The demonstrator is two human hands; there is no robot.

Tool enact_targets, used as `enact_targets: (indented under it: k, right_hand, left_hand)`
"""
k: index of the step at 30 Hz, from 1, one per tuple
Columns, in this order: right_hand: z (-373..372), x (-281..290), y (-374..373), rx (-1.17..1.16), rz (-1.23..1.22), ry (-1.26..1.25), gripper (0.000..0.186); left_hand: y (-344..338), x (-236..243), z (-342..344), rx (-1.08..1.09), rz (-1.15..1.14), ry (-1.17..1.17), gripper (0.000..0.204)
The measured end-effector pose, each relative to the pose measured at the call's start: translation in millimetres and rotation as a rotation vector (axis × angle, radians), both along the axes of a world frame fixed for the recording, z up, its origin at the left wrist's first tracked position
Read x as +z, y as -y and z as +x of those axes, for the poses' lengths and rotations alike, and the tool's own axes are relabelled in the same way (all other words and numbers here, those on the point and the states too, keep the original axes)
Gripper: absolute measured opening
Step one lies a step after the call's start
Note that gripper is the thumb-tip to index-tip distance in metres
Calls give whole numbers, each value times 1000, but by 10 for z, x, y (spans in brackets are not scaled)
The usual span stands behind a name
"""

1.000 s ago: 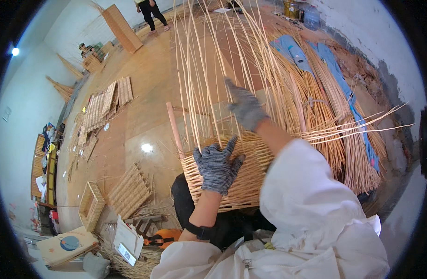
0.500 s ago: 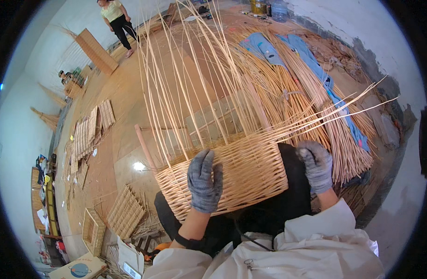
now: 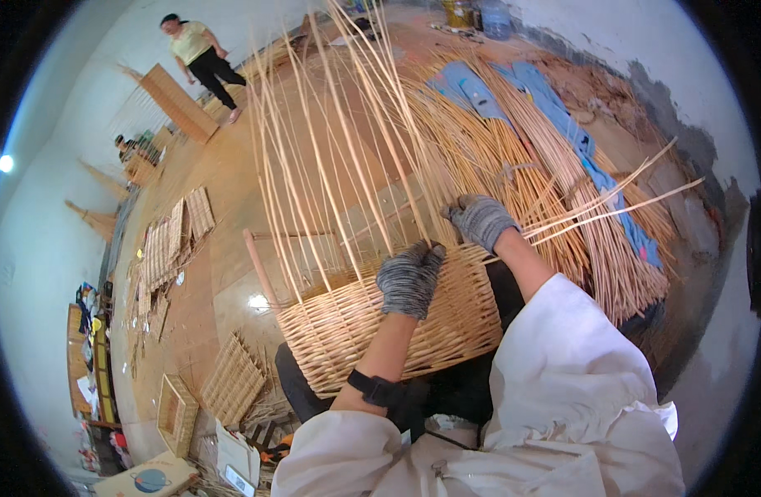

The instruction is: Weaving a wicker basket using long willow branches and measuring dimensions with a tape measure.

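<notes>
Touching woven basket (image 3: 340,327), left hand (image 3: 411,279) half-curled; right hand (image 3: 482,222) half-curled by upright rods (image 3: 362,168); either grip's hold unclear.

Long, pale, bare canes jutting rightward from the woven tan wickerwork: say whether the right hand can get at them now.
Probably yes: the grey-gloved right hand is close to where the pale canes leave the wickerwork, and nothing visible seems to block it.
</notes>
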State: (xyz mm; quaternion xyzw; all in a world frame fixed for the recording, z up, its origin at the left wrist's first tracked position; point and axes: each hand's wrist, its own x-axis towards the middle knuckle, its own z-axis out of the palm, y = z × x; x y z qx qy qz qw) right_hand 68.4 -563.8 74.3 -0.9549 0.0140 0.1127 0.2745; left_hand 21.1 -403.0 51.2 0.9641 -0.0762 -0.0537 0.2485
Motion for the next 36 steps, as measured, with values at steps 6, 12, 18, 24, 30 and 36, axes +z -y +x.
enact_targets:
  k: [6,12,18,24,30,36]
  right_hand:
    - [-499,-10,532,-11,346,873,36]
    - [-2260,-643,2400,-380,296,355,27]
    - [-4353,-3203,2664,-551,-241,-622,30]
    - [-3581,-4091,1941,-623,39,-447,37]
    - [-2609,-4592,2142,-1332,66,-459,42]
    - [-1908,-4243,1386,-906,485,95,49]
  left_hand:
    - [-52,-325,274,-38,-96,254,33]
    - [100,7,-318,-243,170,806,65]
    - [61,-490,-837,-638,585,602,87]
    - [35,-469,-822,-635,593,582,100]
    - [-41,-395,-822,-580,593,500,104]
    - [56,-448,-763,-584,425,324,92]
